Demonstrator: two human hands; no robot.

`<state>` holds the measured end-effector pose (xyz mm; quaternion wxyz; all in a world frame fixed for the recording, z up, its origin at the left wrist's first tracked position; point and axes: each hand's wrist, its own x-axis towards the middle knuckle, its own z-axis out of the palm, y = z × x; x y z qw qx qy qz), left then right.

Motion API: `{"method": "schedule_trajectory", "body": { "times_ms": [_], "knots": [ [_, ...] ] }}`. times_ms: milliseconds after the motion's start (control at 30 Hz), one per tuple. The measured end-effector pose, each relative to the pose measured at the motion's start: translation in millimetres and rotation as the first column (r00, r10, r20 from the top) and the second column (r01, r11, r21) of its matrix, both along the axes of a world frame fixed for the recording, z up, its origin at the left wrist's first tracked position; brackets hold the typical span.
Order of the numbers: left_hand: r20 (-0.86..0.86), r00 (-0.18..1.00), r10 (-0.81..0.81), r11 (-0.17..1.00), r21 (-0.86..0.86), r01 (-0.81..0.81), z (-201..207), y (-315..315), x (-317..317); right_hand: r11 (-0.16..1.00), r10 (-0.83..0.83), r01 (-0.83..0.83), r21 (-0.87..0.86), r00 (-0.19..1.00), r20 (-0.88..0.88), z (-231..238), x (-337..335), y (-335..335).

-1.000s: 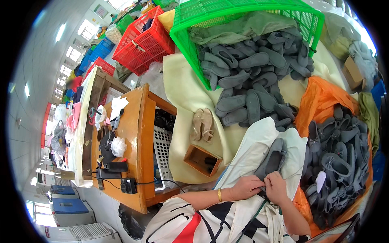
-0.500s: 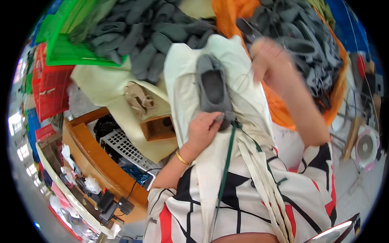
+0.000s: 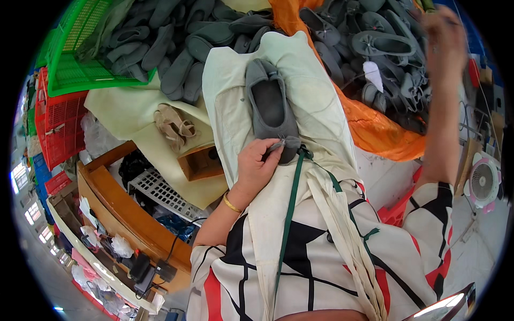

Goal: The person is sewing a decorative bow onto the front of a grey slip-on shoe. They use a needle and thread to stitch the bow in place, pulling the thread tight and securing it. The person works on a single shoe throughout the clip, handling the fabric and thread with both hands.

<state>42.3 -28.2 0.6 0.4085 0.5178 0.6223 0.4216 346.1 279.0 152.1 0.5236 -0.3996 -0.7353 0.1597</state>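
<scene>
A dark grey slip-on shoe (image 3: 282,130) lies on the cream apron cloth (image 3: 321,115) over my lap, its heel pointing away from me and its toe toward me. At the toe, my left hand (image 3: 257,166) is closed in a pinch on the shoe, beside a small pale detail like a thread or bow. My right hand (image 3: 445,45) is raised far out to the upper right, away from the shoe. Its fingers look curled together but are blurred, and what they hold cannot be made out.
Grey shoes (image 3: 214,35) are heaped at the back by a green basket (image 3: 69,69). More fill an orange sack (image 3: 375,134) at right. Beige sandals (image 3: 174,125) and a wooden box (image 3: 201,163) lie left, near a wooden drawer unit (image 3: 120,214). A fan (image 3: 483,179) stands far right.
My right hand has swung up and outward to the right, away from the shoe. My left hand keeps its pinch at the toe. The whole view has shifted slightly.
</scene>
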Motion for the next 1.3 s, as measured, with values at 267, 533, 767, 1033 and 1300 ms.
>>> {"method": "schedule_trajectory", "body": {
  "times_ms": [267,533,767,1033,1300],
  "knots": [
    [0.161,0.984,0.073,0.990,-0.129,-0.053,-4.7,-1.4,2.7,0.686,0.728,-0.623,-0.376,0.584,0.360,-126.1,-114.5,-148.2],
    [0.102,0.994,0.027,0.988,-0.151,-0.012,-6.4,-2.9,-1.0,0.704,0.665,-0.677,-0.215,0.522,0.534,-152.5,-132.0,-160.4],
    [0.164,0.983,0.088,0.980,-0.188,-0.056,-9.7,-0.9,3.9,0.830,0.536,-0.535,-0.158,0.685,0.494,-166.4,-147.9,-162.4],
    [0.198,0.972,0.126,0.964,-0.256,-0.073,-14.8,0.9,-0.3,0.923,0.380,-0.325,-0.205,0.852,0.360,-175.8,-174.6,-155.5],
    [-0.168,0.974,0.155,0.949,-0.249,-0.194,11.8,-5.0,-13.0,0.890,0.439,-0.371,-0.266,0.853,0.281,-170.8,-167.0,-160.8]
  ]
}}
